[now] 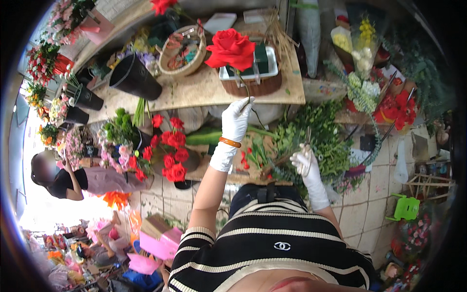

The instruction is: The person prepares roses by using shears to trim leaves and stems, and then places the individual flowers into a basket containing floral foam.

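Rose (230, 48) stood upright over counter (194, 90) front edge, stem pinched in left hand (235, 121); right hand (305, 163) closed on scissors (307, 146), lower right.

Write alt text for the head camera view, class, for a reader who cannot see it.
A person's white-gloved left hand holds up a red rose by its stem, while the gloved right hand grips scissors over a heap of green foliage. Ahead, a wooden table carries baskets and black buckets, with more red roses below it.

Basket (182, 51) left of tray (250, 73); both on table (194, 90)
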`<state>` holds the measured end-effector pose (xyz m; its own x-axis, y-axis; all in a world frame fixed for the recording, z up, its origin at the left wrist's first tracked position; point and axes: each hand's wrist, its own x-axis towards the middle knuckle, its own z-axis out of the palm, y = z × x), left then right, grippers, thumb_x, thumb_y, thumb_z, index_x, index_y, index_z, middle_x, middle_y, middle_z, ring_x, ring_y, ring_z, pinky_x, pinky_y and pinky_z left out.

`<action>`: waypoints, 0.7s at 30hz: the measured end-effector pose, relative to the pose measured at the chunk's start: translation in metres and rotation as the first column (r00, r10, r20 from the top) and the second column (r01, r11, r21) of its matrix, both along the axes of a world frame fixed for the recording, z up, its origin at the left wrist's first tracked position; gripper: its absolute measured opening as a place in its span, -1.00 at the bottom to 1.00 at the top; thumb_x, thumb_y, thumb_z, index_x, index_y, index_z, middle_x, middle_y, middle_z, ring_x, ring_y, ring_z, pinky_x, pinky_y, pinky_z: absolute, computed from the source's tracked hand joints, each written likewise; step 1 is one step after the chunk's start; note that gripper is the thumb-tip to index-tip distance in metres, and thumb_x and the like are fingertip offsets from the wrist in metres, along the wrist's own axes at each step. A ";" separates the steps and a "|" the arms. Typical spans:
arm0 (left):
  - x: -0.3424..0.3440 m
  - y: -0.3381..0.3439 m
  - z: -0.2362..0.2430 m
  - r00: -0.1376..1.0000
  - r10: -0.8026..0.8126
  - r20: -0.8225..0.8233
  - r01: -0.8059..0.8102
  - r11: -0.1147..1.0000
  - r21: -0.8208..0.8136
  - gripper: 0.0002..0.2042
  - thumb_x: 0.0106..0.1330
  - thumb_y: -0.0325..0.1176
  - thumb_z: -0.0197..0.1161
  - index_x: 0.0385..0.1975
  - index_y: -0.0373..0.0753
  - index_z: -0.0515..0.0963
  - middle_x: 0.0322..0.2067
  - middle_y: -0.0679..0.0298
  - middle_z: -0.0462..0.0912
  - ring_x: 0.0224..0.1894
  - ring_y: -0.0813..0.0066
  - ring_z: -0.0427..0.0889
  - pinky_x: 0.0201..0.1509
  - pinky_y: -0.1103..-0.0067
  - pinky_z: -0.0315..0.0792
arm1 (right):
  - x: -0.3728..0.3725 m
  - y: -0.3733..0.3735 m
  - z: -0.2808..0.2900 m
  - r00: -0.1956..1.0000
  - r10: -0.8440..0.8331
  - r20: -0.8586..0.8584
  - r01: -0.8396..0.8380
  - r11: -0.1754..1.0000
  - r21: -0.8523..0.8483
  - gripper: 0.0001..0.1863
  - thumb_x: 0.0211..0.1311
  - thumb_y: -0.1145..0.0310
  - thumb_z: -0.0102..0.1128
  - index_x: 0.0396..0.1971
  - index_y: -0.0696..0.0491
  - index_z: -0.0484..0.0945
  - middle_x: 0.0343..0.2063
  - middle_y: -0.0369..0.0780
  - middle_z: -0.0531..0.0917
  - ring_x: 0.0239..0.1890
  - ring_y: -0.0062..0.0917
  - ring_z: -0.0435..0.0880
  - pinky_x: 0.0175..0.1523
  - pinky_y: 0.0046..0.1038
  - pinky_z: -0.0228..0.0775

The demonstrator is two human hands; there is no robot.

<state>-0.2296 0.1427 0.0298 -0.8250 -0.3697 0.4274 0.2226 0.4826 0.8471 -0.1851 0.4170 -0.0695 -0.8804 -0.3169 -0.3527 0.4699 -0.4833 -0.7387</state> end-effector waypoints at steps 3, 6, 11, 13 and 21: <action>-0.035 -0.022 0.002 0.998 0.017 -0.066 -0.015 0.999 0.031 -0.82 0.16 -0.50 0.26 -0.23 -0.28 0.62 -0.40 0.20 0.65 -0.37 0.51 0.61 -0.23 0.63 0.46 | -0.004 -0.021 0.013 0.998 0.048 -0.047 -0.047 0.999 0.017 -0.46 0.12 0.49 0.16 0.13 0.13 0.23 -0.33 -0.22 0.54 -0.37 -0.46 0.64 -0.32 -0.56 0.50; -0.064 -0.030 0.010 0.995 -0.005 -0.100 0.005 1.000 0.002 -0.83 0.15 -0.49 0.27 -0.25 -0.31 0.62 -0.40 0.18 0.65 -0.35 0.46 0.63 -0.21 0.60 0.48 | -0.002 -0.028 0.027 0.995 0.031 -0.092 -0.031 1.000 0.000 -0.48 0.14 0.44 0.15 0.13 0.13 0.27 -0.37 -0.25 0.55 -0.46 -0.57 0.61 -0.42 -0.64 0.44; -0.089 -0.037 0.009 0.993 -0.092 -0.073 0.098 0.991 0.093 -0.83 0.16 -0.49 0.25 -0.26 -0.38 0.60 -0.38 0.17 0.66 -0.35 0.47 0.62 -0.21 0.60 0.48 | -0.002 -0.046 0.049 0.994 0.027 -0.108 -0.046 0.983 -0.178 -0.62 0.19 0.39 0.10 0.01 0.13 0.35 -0.46 -0.31 0.53 -0.58 -0.64 0.53 -0.52 -0.69 0.35; -0.090 -0.038 0.013 0.985 -0.160 -0.059 0.167 0.978 0.129 -0.82 0.17 -0.49 0.25 -0.25 -0.40 0.60 -0.37 0.17 0.66 -0.34 0.49 0.61 -0.22 0.61 0.48 | -0.003 -0.052 0.050 0.987 0.054 -0.152 -0.082 0.980 -0.184 -0.65 0.20 0.36 0.10 -0.02 0.12 0.36 -0.49 -0.32 0.51 -0.61 -0.65 0.50 -0.56 -0.69 0.31; -0.091 -0.039 0.020 0.939 -0.340 -0.048 0.342 0.914 0.218 -0.82 0.18 -0.50 0.25 -0.22 -0.39 0.59 -0.39 0.22 0.66 -0.47 0.63 0.56 -0.34 0.67 0.46 | -0.016 -0.076 0.064 0.944 0.166 -0.284 -0.184 0.982 -0.039 -0.61 0.21 0.20 0.14 -0.08 0.13 0.38 -0.55 -0.34 0.46 -0.66 -0.71 0.41 -0.64 -0.71 0.22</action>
<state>-0.3208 0.1040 0.0498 -0.9144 -0.1516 0.3754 0.3483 0.1783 0.9203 -0.2008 0.3415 -0.0053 -0.8692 -0.4886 -0.0755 0.3316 -0.4628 -0.8221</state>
